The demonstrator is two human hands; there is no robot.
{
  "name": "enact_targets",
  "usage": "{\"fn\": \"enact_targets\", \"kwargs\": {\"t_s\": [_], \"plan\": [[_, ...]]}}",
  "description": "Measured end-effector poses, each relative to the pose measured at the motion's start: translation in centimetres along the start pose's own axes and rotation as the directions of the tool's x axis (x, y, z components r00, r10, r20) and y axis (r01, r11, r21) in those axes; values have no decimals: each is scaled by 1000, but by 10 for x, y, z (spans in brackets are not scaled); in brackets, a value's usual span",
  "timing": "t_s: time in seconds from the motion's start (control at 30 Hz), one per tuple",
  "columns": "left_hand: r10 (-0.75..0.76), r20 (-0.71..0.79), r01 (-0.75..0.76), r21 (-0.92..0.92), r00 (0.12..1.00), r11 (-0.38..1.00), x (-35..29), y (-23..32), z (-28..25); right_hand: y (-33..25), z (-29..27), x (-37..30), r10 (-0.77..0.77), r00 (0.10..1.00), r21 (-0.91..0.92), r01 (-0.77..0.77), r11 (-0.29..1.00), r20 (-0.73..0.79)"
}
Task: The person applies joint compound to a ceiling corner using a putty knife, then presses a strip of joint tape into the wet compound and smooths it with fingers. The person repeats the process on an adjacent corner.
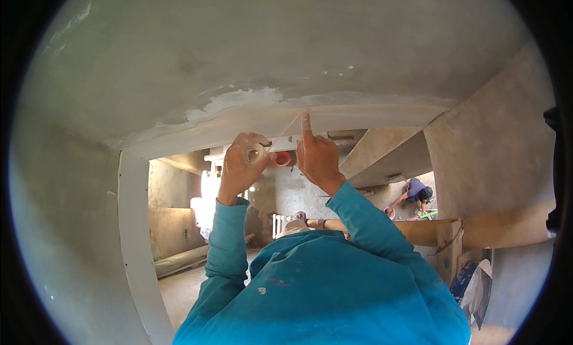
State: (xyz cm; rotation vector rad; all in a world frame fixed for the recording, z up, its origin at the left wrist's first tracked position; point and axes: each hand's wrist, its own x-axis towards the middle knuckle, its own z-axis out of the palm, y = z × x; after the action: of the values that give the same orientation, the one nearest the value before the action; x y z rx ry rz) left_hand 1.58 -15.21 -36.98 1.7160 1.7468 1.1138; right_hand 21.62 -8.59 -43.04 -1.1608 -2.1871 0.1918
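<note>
The person is reaching up with both arms in teal sleeves toward the underside of a grey plastered beam [334,115], where a patch of white filler [239,100] is showing along the front edge. The left hand [242,163] is gripping a roll of tape [256,152], its fingers curled around the roll's rim, with an orange-red core or cap [282,159] showing just beside it. A thin strip of tape [292,125] is running from the roll up to the beam edge. The right hand [317,157] is pressing 1 extended index finger [306,121] against that edge, pinning the strip's end, while its other fingers are folded in toward the palm.

To do this well, I judge the strip should be kept taut and aligned with the beam's front edge, with the finger sliding firmly along so no bubbles or wrinkles are forming, and the roll unwinding slowly and evenly.

Another person [416,193] is crouching on the floor well apart, at the right, near a cardboard box [439,234].
</note>
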Motion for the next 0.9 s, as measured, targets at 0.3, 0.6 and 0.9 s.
{"fn": "enact_targets", "kwargs": {"t_s": [0.3,0.6,0.9], "plan": [[58,-11,-59,-183,998,981,-12,-11,-13,1,-1,1,-17,1000,-28,16,999,-21],[-314,125,271,-836,941,478,-29,-39,-21,4,4,1,-71,994,-48,67,997,-82],[-487,-80,113,-928,869,354,-52,-83,-65,5,5,-1,-24,999,-78,21,997,-31]]}}
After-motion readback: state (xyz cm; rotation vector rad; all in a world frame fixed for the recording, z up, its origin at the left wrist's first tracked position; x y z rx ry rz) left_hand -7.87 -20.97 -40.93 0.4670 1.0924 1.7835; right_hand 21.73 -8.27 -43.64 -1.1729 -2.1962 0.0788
